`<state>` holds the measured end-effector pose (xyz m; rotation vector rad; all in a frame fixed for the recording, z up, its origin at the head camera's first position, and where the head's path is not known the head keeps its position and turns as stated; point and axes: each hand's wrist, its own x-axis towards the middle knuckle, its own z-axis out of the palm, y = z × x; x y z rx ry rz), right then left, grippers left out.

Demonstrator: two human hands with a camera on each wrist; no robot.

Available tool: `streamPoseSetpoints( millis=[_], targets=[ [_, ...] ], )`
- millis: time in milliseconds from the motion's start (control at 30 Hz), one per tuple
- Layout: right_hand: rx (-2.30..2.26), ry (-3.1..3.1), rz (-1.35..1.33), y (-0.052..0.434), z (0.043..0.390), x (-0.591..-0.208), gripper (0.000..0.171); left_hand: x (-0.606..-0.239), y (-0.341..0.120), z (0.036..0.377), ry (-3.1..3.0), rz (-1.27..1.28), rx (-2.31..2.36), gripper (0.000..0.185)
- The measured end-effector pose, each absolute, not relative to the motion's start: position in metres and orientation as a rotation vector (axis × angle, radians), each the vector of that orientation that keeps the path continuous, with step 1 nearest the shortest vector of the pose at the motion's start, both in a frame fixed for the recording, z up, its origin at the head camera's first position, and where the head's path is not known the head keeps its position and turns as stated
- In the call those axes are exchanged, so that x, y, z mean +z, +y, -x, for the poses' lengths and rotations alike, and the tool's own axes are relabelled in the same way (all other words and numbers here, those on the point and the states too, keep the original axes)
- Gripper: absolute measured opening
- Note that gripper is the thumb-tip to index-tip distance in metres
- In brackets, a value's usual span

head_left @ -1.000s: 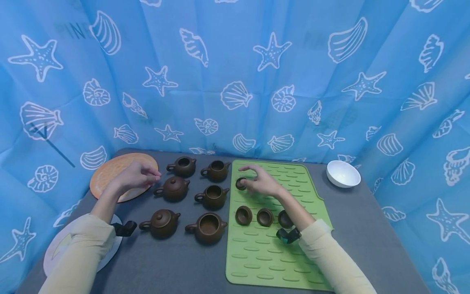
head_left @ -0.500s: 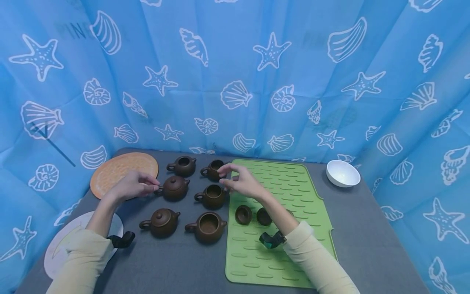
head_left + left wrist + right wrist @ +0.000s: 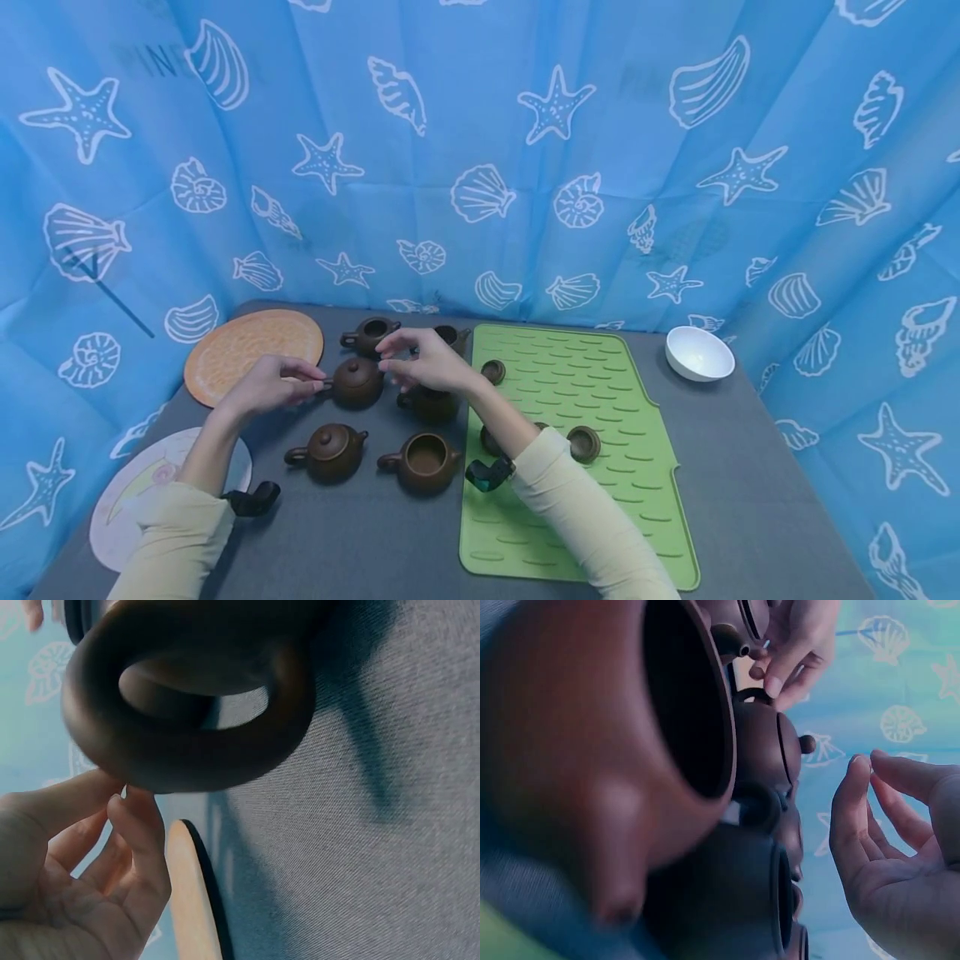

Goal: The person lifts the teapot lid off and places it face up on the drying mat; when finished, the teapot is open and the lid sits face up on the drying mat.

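My left hand [image 3: 272, 386] pinches the handle of a lidded brown teapot [image 3: 356, 384] in the middle of the left row. Seen from the right wrist, the left thumb and a finger meet at that handle. My right hand [image 3: 431, 363] hangs over the pots just right of the lidded teapot, partly covering two lidless ones. Its thumb and fingertips nearly meet, with nothing between them in the right wrist view. Another lidded teapot [image 3: 327, 453] stands nearer, beside a lidless teapot [image 3: 425, 463]. In the left wrist view, a large teapot handle [image 3: 187, 761] fills the foreground.
Several small lids, including one lid [image 3: 584, 444], lie on a green mat [image 3: 540, 525]; the right forearm partly hides some. A white bowl [image 3: 699, 354] stands right of the mat. At left are a round orange mat [image 3: 225, 343] and a pale round mat [image 3: 112, 533].
My right hand has moved left from a lid on the green mat, over the lidless pots, to the lidded teapot's side. My left hand has come slightly down and onto the teapot's handle.
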<state>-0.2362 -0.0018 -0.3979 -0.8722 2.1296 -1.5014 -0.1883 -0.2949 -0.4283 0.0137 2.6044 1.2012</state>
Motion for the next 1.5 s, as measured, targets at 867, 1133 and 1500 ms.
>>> streamPoseSetpoints(
  millis=[867,1133,1500],
  targets=[
    [-1.425,2.294,0.755,-0.058,0.241,-0.419,0.010,-0.431,-0.291,0.183,2.654,-0.003,1.221,0.028],
    [-1.530,2.221,0.791,-0.032,0.234,-0.414,0.011,-0.431,-0.292,0.182,2.647,0.011,1.222,0.029],
    [-1.579,2.165,0.838,0.028,0.224,-0.399,0.020,-0.432,-0.291,0.182,2.655,0.017,1.208,0.029]
  ],
)
